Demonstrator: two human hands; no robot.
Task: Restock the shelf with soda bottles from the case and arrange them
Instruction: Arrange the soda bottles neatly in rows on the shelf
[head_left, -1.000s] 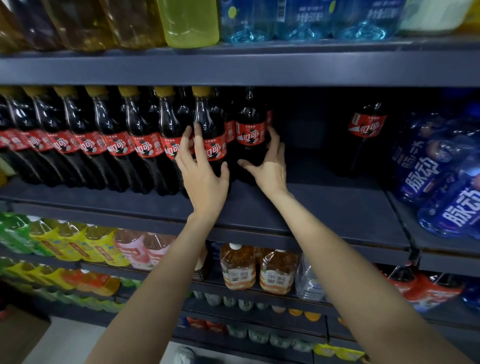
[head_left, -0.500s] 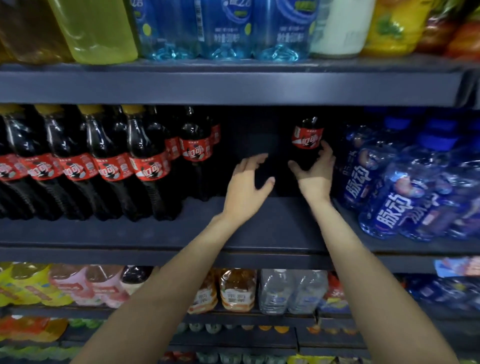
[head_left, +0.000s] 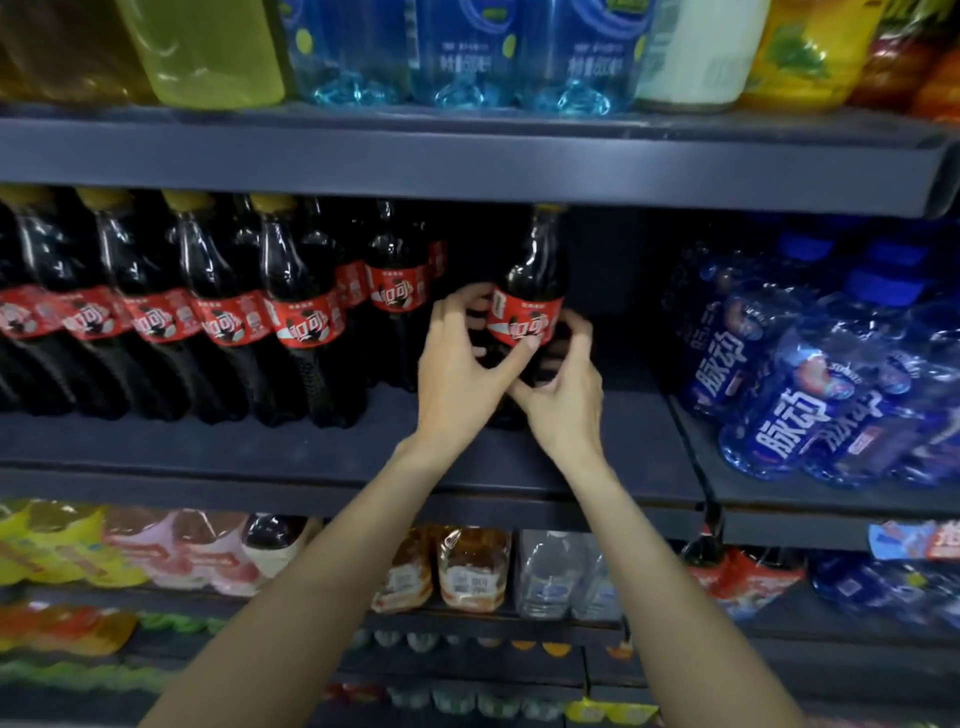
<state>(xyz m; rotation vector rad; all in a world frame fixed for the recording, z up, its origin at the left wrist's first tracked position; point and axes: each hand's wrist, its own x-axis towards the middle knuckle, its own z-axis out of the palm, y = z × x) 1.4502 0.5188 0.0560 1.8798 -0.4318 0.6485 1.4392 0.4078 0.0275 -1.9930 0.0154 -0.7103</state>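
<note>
A dark cola bottle with a red label and yellow cap stands upright on the dark middle shelf, apart from the others. My left hand grips its left side at the label, and my right hand grips its right side lower down. Both sets of fingers curl round the bottle. A row of matching cola bottles fills the shelf to the left, with a gap between the row and the held bottle. The case is not in view.
Blue sports-drink bottles lie stacked on the shelf section to the right. Large water and juice bottles stand on the shelf above. Tea, water and other drinks fill the lower shelves. Bare shelf lies around the held bottle.
Both hands left the row of colas, reached right to the lone bottle at the back, and now grip it nearer the shelf's front. The view shifted right.
</note>
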